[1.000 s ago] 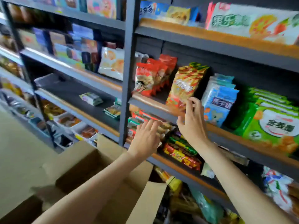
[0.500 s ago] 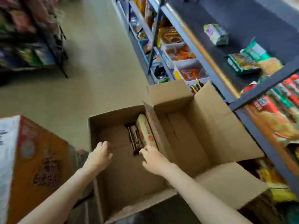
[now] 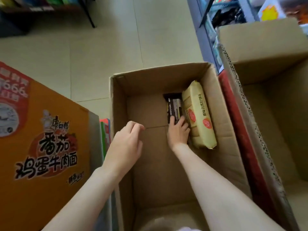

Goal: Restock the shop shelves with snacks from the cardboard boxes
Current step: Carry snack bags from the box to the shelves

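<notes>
An open brown cardboard box [image 3: 120, 100] stands on the floor right below me. Deep in its far right corner lie a dark snack pack [image 3: 174, 107] and a long yellow cracker pack [image 3: 198, 114] leaning on the right wall. My right hand [image 3: 178, 132] is down inside the box, fingers curled on the near end of the dark pack. My left hand [image 3: 126, 145] hovers over the box's left wall, fingers loosely bent, holding nothing.
An orange printed noodle carton [image 3: 45, 147] stands close on the left. A second, bigger open cardboard box [image 3: 260, 52] sits on the right against the shop shelves [image 3: 205, 30]. Pale tiled floor [image 3: 100, 55] stretches ahead, with another dark rack [image 3: 41, 9] top left.
My view swung from the shelves down to the box. Both hands left the shelf; the right reached into the box and closed on the dark pack, the left came over the box's left wall.
</notes>
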The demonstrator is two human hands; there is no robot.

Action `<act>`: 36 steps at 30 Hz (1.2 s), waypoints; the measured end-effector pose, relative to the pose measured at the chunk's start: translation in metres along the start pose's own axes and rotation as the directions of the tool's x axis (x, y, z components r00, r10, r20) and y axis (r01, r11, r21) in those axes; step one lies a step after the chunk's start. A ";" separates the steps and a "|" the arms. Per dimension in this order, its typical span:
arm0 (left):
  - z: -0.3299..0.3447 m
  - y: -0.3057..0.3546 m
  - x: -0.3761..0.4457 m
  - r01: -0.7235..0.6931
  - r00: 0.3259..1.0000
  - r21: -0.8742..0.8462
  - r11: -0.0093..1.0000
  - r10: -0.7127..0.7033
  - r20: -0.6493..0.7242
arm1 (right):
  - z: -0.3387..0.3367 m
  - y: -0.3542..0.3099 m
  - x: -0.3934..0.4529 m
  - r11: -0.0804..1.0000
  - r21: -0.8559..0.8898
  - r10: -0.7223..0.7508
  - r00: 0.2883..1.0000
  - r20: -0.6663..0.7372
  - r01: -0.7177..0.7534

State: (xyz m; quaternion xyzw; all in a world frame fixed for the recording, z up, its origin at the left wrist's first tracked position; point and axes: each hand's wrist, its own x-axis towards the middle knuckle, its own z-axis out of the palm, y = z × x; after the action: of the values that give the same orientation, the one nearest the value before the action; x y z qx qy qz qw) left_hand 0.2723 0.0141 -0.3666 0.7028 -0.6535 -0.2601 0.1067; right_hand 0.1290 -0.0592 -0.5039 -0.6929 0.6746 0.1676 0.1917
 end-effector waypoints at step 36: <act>-0.087 0.578 -0.115 -0.961 0.236 -0.040 0.272 0.891 0.388 | -0.318 0.389 -0.527 0.710 0.511 0.689 0.628 -0.363 -0.484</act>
State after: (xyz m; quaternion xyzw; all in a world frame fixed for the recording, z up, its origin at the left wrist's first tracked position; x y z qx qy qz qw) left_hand -0.1843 0.0381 0.0156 0.1261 -0.9720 -0.1908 0.0536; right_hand -0.2856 0.2367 0.0157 -0.3982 0.9096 -0.1043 0.0566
